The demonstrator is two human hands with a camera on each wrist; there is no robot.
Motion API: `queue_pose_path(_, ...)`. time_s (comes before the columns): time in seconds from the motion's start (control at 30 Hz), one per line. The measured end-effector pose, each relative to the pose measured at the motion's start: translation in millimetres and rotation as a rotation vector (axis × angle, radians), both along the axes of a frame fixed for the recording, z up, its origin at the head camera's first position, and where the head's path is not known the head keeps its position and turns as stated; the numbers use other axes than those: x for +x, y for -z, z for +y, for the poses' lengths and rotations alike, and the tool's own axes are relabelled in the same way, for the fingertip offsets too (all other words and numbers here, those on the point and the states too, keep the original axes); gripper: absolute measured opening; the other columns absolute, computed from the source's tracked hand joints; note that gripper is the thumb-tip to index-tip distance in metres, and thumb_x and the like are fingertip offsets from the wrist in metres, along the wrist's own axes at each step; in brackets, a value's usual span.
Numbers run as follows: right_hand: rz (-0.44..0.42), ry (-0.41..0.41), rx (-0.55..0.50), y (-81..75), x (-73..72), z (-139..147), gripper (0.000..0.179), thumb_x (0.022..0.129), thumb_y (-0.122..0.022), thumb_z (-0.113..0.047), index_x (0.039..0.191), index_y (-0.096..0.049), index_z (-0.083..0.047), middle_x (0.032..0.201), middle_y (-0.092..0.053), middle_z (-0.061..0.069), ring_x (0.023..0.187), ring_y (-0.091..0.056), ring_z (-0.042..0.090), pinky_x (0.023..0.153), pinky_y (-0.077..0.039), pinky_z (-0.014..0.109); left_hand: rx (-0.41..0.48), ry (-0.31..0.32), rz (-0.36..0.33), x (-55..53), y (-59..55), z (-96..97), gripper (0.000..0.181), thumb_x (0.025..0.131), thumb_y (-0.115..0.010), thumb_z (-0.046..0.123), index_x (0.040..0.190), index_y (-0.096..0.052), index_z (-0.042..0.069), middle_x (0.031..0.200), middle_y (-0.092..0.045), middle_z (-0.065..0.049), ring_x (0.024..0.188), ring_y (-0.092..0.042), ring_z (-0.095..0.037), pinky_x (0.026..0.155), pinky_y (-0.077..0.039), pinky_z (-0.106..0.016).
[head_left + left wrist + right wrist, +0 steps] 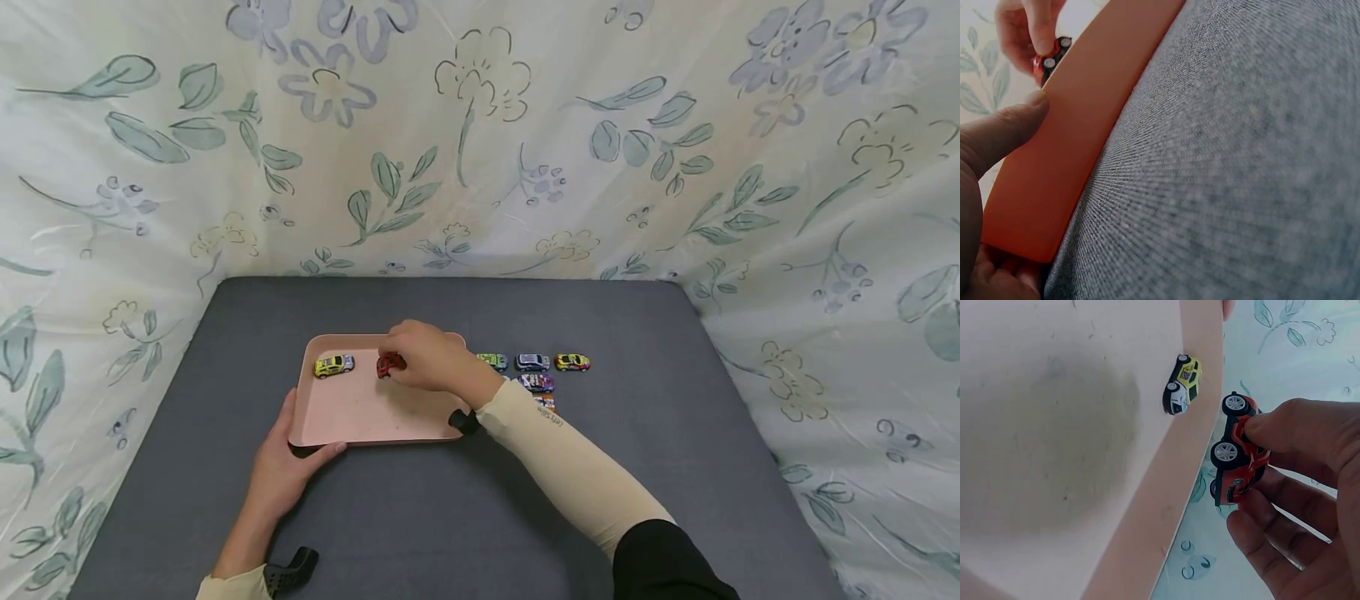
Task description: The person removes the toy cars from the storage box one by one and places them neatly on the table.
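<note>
A pink tray (360, 421) lies on the grey table. My left hand (279, 471) grips its near left corner; in the left wrist view the thumb (1019, 122) is at the rim and the other fingers reach beneath. Over the tray, my right hand (431, 358) pinches a red toy car (390, 365) between thumb and fingers. The right wrist view shows this red car (1244, 453) raised off the tray floor, its wheels sideways to the camera. One yellow toy car (333, 366) with a white end stands inside the tray, toward the far left.
Right of the tray stand several toy cars: a green one (492, 361), a silver one (532, 362), a yellow and red one (572, 362), a purple one (537, 382) and an orange one (546, 402). My right forearm partly covers this group. A floral curtain (480, 208) surrounds the table (675, 433).
</note>
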State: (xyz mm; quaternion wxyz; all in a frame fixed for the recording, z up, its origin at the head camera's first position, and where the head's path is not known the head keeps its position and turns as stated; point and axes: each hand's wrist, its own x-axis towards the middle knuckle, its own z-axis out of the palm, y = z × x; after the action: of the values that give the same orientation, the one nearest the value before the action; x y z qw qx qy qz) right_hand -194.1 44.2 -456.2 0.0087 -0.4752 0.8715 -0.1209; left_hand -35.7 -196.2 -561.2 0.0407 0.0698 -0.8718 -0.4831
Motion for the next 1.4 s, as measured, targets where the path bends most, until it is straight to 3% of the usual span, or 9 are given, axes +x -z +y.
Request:
queue_pose_path(0.83,0.043,0.069,-0.03,-13.8,-0.5,50,0.015,0.092,-0.07,-0.017,0.105,-0.076,-0.021,0.094,-0.061,-0.008,0.086,-0.052,0.01,0.076,-0.046,0.025,0.009,0.002,0.013,2.8,2.6,1.3,0.12,0.08,-0.089,0.038,0.165,-0.007,0.018,0.165,-0.023,-0.02,0.147,-0.026,-0.047,0.11,-0.026,-0.069)
queue_pose_path(1.4,0.069,0.115,-0.008,-27.4,7.4,73,0.017,0.093,-0.074,-0.021,0.109,-0.076,-0.02,0.102,-0.066,-0.005,0.095,-0.057,0.013,0.081,-0.05,0.028,-0.014,-0.002,0.004,0.5,-1.5,0.3,0.12,0.08,-0.089,0.039,0.165,-0.007,0.017,0.165,-0.024,-0.021,0.147,-0.027,-0.047,0.109,-0.026,-0.069)
